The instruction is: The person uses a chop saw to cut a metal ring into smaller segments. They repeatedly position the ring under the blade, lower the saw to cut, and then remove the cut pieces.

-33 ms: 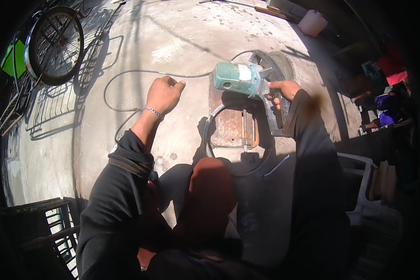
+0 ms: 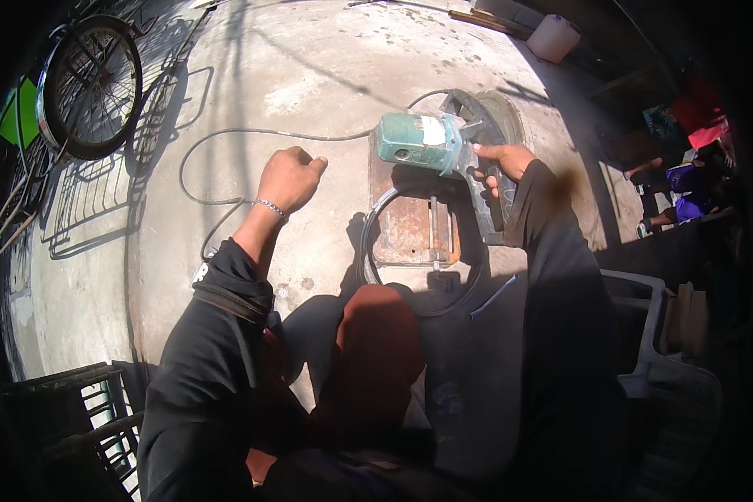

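A chop saw with a teal motor housing (image 2: 417, 140) stands on the concrete ahead of me. My right hand (image 2: 507, 163) is closed round its black handle, the thumb lying along the top. Its rusty base plate (image 2: 397, 238) carries a vise screw (image 2: 434, 224). A dark loop of thin hose or cable (image 2: 366, 251) lies over and around the base. My left hand (image 2: 289, 179), with a bracelet at the wrist, hovers left of the saw, fingers curled; their inner side is hidden. Near it the saw's black cord (image 2: 184, 174) curves over the ground.
A spoked wheel (image 2: 90, 88) of a cycle stands at the far left. A thin rod (image 2: 494, 298) lies right of the loop. A plastic chair (image 2: 644, 326) is close at right, a slatted dark rack (image 2: 67, 381) at lower left. Another person (image 2: 686, 197) sits at far right, beyond a pale jug (image 2: 553, 38).
The whole view has shifted slightly, so things sit a little further left. Both hands keep the same pose, the right one still on the saw's handle.
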Tool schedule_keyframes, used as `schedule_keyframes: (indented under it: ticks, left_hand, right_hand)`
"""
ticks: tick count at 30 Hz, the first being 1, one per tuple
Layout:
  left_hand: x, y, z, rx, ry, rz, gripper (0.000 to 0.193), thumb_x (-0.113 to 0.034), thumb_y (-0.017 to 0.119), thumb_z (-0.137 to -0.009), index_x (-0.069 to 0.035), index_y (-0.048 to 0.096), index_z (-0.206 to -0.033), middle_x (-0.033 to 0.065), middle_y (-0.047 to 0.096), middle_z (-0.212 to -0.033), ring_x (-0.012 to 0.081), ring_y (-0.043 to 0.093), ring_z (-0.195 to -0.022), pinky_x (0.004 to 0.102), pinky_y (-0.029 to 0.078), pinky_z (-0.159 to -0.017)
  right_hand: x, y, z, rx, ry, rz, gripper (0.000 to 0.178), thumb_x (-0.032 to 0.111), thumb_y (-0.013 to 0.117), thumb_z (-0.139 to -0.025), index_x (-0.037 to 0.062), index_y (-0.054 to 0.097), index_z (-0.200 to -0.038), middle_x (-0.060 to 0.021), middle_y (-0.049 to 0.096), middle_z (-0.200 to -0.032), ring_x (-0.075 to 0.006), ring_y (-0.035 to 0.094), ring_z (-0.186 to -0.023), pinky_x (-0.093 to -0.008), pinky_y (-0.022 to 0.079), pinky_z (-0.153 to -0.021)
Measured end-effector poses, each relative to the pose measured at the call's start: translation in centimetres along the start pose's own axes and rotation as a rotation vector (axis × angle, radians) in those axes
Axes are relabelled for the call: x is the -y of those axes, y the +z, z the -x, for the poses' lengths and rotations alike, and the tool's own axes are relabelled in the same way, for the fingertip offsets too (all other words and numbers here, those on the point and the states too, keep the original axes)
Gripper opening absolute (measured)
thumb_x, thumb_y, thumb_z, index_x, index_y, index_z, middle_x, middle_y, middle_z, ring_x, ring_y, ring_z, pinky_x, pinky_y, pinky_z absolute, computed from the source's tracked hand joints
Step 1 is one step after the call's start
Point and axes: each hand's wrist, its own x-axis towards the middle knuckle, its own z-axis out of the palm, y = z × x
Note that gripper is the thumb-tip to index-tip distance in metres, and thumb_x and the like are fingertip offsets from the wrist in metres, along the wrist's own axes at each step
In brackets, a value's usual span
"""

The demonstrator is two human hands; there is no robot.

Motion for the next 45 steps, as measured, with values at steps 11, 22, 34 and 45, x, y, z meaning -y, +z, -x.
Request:
schedule_keyframes:
  ticks: [11,22,34,45]
  left_hand:
    - [-4.4,2.5,-1.6,0.392,0.393,-0.062,0.038,-0.03,0.072,-0.083,0.006,0.068,-0.093,0.0223,0.065,-0.092,0.0347,0.066,-0.082,0.0419,0.053,-0.075]
    - [-7.9,14.9,28.8,1.225,1.422,0.088,0.05,-0.035,0.067,-0.083,-0.012,0.061,-0.127,0.0143,0.054,-0.139,0.0292,0.046,-0.133,0.0488,0.034,-0.112]
    - [-11.0,6.4,16.6,1.202,1.074,0.067,0.037,-0.025,0.069,-0.084,-0.003,0.066,-0.114,0.0167,0.063,-0.123,0.0376,0.058,-0.116,0.0445,0.047,-0.096]
    - [-5.9,6.8,11.4,1.003,1.062,-0.017,0.037,-0.018,0.076,-0.076,-0.001,0.067,-0.108,0.0179,0.067,-0.113,0.0358,0.062,-0.106,0.0432,0.05,-0.092]
  right_hand:
    - [0.7,-0.3,-0.1,-0.152,0.01,0.073,0.04,0.029,0.074,-0.085,-0.0066,0.065,-0.1,-0.014,0.062,-0.067,-0.0234,0.057,-0.048,-0.0389,0.047,-0.042]
    - [1.2,0.7,3.2,-0.216,-0.073,0.043,0.06,0.04,0.076,-0.075,-0.0039,0.067,-0.114,-0.0225,0.07,-0.097,-0.0249,0.068,-0.063,-0.0378,0.056,-0.056]
    - [0.2,-0.7,1.2,-0.168,-0.182,0.272,0.049,0.031,0.074,-0.082,-0.0069,0.066,-0.113,-0.0195,0.071,-0.101,-0.0248,0.072,-0.069,-0.0349,0.059,-0.062]
    - [0.1,-0.4,1.2,-0.221,-0.176,0.193,0.049,0.031,0.074,-0.079,-0.0066,0.068,-0.109,-0.0213,0.071,-0.091,-0.0271,0.07,-0.06,-0.0383,0.057,-0.056]
